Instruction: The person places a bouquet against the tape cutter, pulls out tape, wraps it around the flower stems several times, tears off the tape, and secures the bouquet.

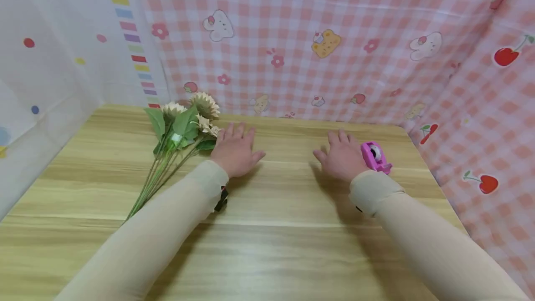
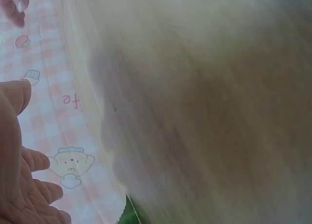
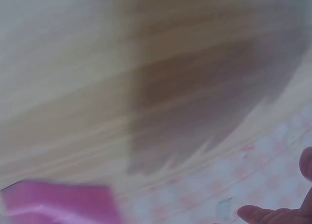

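Observation:
My left hand (image 1: 235, 150) is held palm down with fingers spread, over the table just right of a bunch of artificial flowers (image 1: 179, 127). The flowers have cream heads, green leaves and long stems that run toward the front left. Across from it, my right hand (image 1: 342, 156) also has its fingers extended and holds nothing. A pink tape dispenser (image 1: 377, 158) with a roll in it stands beside that hand, on its right. In the left wrist view, a leaf tip (image 2: 129, 214) shows below the left fingers. The right wrist view catches part of the dispenser (image 3: 61, 204).
The wood-grain table (image 1: 267, 245) ends at a pink checked curtain (image 1: 284, 22) behind and on the right. A white dotted curtain (image 1: 50, 73) hangs at the left. Something small and black (image 1: 222, 199) shows below the left cuff, partly hidden.

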A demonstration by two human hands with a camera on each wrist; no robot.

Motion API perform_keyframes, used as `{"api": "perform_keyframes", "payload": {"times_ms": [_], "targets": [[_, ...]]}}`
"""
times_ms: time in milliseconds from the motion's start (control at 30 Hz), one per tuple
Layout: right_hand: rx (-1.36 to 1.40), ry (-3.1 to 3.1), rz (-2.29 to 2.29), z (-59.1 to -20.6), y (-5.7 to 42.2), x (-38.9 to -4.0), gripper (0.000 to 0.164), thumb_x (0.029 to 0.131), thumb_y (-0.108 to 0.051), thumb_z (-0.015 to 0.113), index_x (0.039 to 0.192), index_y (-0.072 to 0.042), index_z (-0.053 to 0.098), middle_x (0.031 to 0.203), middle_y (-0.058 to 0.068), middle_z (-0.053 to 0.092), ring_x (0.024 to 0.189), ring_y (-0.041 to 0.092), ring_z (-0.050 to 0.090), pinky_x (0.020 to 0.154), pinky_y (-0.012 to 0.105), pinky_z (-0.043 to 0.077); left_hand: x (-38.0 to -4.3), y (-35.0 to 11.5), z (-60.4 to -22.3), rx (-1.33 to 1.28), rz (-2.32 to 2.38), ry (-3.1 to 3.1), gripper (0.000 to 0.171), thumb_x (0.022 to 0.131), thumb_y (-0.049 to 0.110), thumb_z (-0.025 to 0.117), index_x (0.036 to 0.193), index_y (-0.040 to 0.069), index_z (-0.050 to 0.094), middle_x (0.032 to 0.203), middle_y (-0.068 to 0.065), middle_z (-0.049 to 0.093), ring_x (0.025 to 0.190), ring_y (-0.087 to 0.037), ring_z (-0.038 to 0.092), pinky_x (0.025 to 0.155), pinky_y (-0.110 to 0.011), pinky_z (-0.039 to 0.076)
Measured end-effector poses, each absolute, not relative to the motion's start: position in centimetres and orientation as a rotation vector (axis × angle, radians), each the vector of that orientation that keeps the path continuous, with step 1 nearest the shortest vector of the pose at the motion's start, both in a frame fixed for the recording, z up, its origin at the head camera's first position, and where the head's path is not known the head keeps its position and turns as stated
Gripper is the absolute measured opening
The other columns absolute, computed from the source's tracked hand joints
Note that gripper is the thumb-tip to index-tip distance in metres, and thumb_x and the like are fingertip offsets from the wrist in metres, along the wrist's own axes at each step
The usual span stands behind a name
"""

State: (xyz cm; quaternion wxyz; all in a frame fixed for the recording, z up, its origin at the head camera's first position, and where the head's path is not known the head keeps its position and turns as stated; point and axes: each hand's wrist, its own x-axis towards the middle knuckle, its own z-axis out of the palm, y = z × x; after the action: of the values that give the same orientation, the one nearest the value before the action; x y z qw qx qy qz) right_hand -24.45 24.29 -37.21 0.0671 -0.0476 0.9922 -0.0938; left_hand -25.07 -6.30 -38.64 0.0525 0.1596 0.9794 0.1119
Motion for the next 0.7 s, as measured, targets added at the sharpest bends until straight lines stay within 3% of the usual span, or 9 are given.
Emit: {"api": "perform_keyframes", "payload": {"times_ms": [267,433,533,700], "targets": [[-0.02,3.001,-0.236,-36.2,30.6,-24.8,0.092,0.105,-0.048,0.056,0.16,0.013,0.016,0.166,0.042,0.012,0.156,0.058,0.007,0.129,0.067,0.006,-25.0,-6.8,-38.2,0.494,0.375,2.976,0.084,0.107,0.064,0.041,0.169,0.011,0.019,0.176,-0.02,0.009,0.163,-0.046,0.0,0.132,-0.061,0.001],[0.141,2.987,-0.357,-36.6,33.0,-24.6,0.093,0.098,-0.047,0.067,0.154,0.014,0.025,0.151,0.045,0.034,0.141,0.061,0.031,0.122,0.068,0.029,-25.3,-7.1,-38.4,0.485,0.368,2.985,0.083,0.107,0.064,0.041,0.169,0.012,0.021,0.176,-0.02,0.009,0.163,-0.046,0.0,0.132,-0.062,0.004],[0.218,2.955,-0.404,-36.9,34.0,-24.4,0.094,0.094,-0.046,0.072,0.152,0.013,0.028,0.141,0.042,0.045,0.127,0.058,0.045,0.109,0.068,0.044,-25.4,-7.2,-38.5,0.489,0.379,2.987,0.083,0.106,0.063,0.043,0.168,0.012,0.022,0.176,-0.021,0.009,0.163,-0.047,0.002,0.132,-0.063,0.006],[0.242,2.925,-0.379,-37.6,35.5,-24.4,0.088,0.091,-0.04,0.076,0.145,0.015,0.034,0.13,0.039,0.055,0.113,0.049,0.059,0.101,0.064,0.052,-25.5,-7.0,-38.6,0.493,0.395,2.979,0.084,0.106,0.063,0.043,0.169,0.011,0.021,0.176,-0.021,0.008,0.163,-0.047,0.001,0.132,-0.063,0.004]]}}
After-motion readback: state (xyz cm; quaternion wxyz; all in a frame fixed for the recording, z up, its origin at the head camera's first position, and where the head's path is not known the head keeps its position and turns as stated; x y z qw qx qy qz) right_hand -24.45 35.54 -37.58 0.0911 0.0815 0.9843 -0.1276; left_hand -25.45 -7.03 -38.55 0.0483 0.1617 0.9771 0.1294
